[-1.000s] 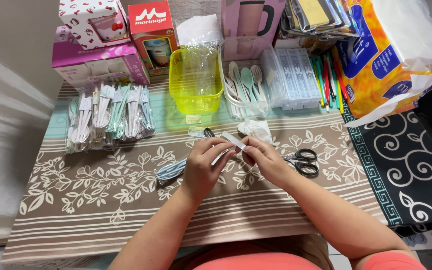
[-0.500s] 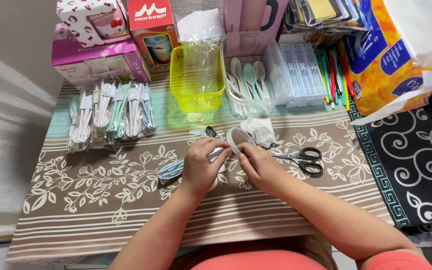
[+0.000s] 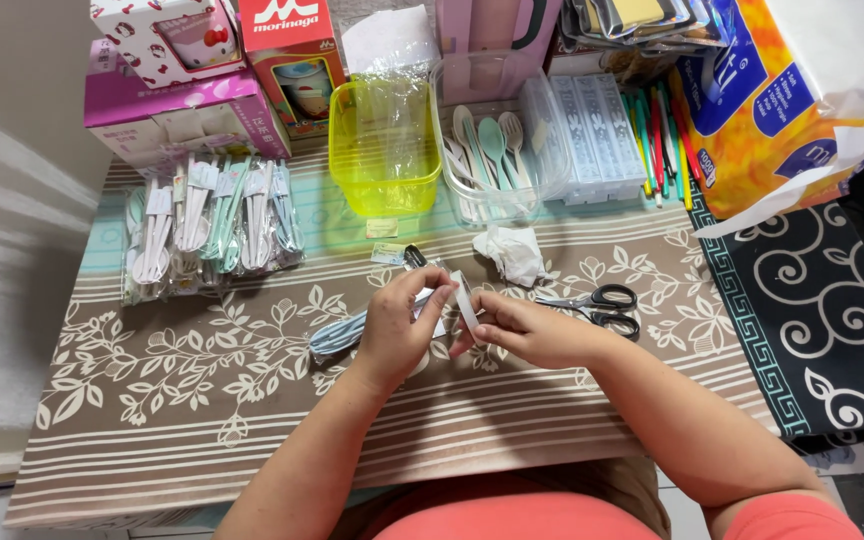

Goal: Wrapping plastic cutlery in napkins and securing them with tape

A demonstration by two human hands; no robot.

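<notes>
Between both hands, above the leaf-patterned cloth (image 3: 202, 370), a thin white strip (image 3: 467, 300) is pinched by left hand (image 3: 399, 330) and right hand (image 3: 532, 333). Glossy wrapped cutlery (image 3: 340, 335) lies under the left; steel scissors (image 3: 592, 305) and crumpled paper (image 3: 514, 252) lie near.

Around the left hand (image 3: 397, 325) and right hand (image 3: 527, 330), bare tablecloth (image 3: 182, 390) lies open from seven to nine o'clock. At three o'clock the scissors (image 3: 597, 303) lie just beside the right hand. At one o'clock sits crumpled paper (image 3: 514, 252); at twelve the yellow tub (image 3: 384, 150) blocks the way; at ten the packed cutlery bundles (image 3: 207, 225) crowd the far-left stretch
</notes>
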